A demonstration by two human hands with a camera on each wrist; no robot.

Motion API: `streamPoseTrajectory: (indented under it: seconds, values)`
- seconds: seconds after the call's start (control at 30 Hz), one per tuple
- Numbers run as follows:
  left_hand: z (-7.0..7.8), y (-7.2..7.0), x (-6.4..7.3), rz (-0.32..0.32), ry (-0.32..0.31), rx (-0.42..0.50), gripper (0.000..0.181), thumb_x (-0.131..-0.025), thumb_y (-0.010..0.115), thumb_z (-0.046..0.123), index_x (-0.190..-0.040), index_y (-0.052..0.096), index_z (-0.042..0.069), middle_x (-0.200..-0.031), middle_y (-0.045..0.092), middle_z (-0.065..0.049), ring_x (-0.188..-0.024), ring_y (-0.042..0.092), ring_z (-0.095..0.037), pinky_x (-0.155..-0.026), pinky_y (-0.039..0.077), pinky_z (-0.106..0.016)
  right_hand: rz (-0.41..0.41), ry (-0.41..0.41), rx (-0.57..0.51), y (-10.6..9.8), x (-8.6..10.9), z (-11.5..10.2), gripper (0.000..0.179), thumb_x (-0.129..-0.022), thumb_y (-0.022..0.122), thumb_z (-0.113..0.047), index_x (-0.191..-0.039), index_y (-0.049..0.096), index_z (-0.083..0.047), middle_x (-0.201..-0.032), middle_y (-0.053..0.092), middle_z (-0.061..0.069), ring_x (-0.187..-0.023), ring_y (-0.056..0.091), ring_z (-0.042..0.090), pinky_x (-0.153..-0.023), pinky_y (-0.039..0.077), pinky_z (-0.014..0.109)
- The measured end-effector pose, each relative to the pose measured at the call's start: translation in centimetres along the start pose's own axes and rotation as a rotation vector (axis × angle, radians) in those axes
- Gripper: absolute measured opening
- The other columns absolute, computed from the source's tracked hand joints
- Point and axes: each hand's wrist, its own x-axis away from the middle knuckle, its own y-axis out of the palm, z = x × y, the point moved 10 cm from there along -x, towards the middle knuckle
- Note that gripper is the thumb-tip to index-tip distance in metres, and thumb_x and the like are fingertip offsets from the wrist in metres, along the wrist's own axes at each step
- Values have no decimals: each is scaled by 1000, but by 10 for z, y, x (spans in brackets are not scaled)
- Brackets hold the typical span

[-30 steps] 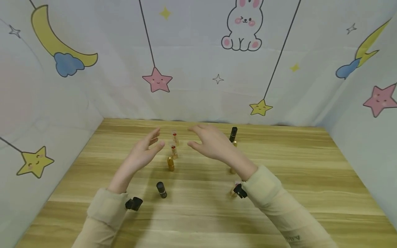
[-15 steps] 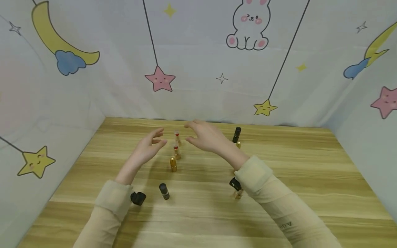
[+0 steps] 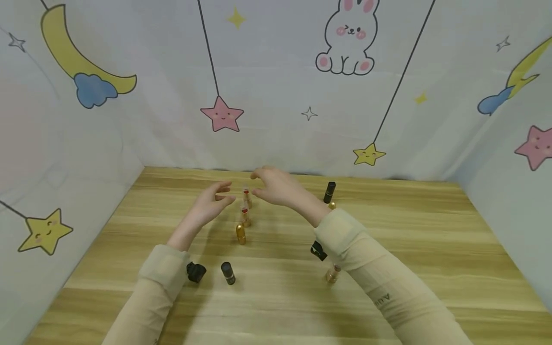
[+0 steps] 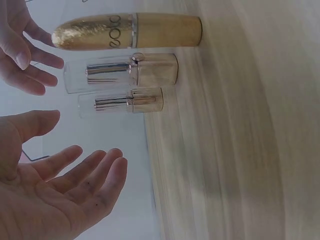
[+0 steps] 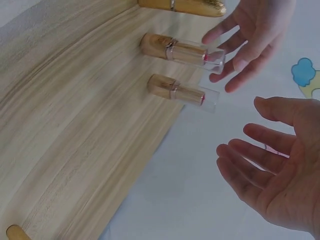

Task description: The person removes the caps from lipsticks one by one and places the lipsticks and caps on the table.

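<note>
My left hand (image 3: 208,206) hovers just left of two lipsticks with clear caps, fingers relaxed and holding nothing. Opposite it, my right hand (image 3: 278,187) hangs to their right, also holding nothing. The farther clear-capped lipstick (image 3: 247,199) and the nearer one (image 3: 245,218) stand upright in a row with a gold bullet-shaped lipstick (image 3: 240,235) in front. In the left wrist view, that gold lipstick (image 4: 167,31) stands closest to the camera. The right wrist view has both hands apart from the clear-capped lipstick (image 5: 182,93), palms facing each other.
A black lipstick tube (image 3: 228,273) stands nearer on the left. On the right are another black tube (image 3: 329,192), a gold top (image 3: 332,205) partly behind the right arm, and a clear-capped lipstick (image 3: 333,273). A printed white curtain (image 3: 276,139) borders the wooden table (image 3: 276,306).
My right hand has shifted left, closer to the clear-capped lipsticks, and my left hand slightly right and farther forward. The gap between the hands has narrowed. The lipsticks stay in place.
</note>
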Motion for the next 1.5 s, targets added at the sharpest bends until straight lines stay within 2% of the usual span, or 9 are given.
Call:
streamPoseTrajectory:
  seconds: [0.3, 0.5, 0.77, 0.93, 1.1, 1.5]
  values:
    - [-7, 8, -17, -15, 12, -37, 56, -98, 54, 24, -146, 36, 2, -144, 43, -24, -125, 49, -45, -99, 46, -53, -37, -23, -1, 14, -18, 6, 41, -94, 61, -24, -131, 56, -7, -135, 58, 10, -124, 55, 26, -102, 46, 40]
    - [-11, 17, -24, -31, 25, -43, 53, -95, 57, 16, -143, 39, 0, -141, 46, -26, -120, 53, -45, -95, 50, -49, -54, -43, 0, 21, -24, 6, 40, -94, 61, -25, -131, 56, -8, -136, 57, 9, -125, 54, 26, -103, 45, 41]
    - [-17, 22, -33, -94, 28, -46, 52, -92, 61, 14, -140, 45, 1, -140, 47, -27, -118, 53, -46, -96, 48, -51, -44, -68, 40, 24, -33, -2, 38, -95, 60, -27, -128, 58, -10, -134, 59, 7, -122, 56, 24, -101, 47, 39]
    - [-18, 26, -42, -133, 30, -89, 50, -91, 63, 14, -138, 48, 2, -136, 51, -27, -119, 54, -46, -93, 50, -49, -35, -60, 41, 26, -39, 0, 36, -95, 60, -25, -126, 60, -9, -131, 61, 8, -119, 58, 24, -98, 49, 39]
    - [-23, 28, -44, -159, -2, -121, 50, -91, 63, 14, -138, 48, 2, -133, 53, -26, -118, 55, -45, -92, 51, -47, -30, -65, 19, 32, -44, 2, 36, -93, 62, -25, -126, 60, -10, -129, 62, 8, -116, 59, 22, -95, 50, 36]
    - [-21, 33, -52, -177, 19, -143, 49, -88, 64, 9, -132, 50, -6, -125, 58, -28, -115, 57, -42, -94, 50, -47, -3, -96, 41, 37, -51, -2, 31, -92, 62, -23, -121, 62, -10, -122, 65, 5, -102, 62, 18, -83, 53, 31]
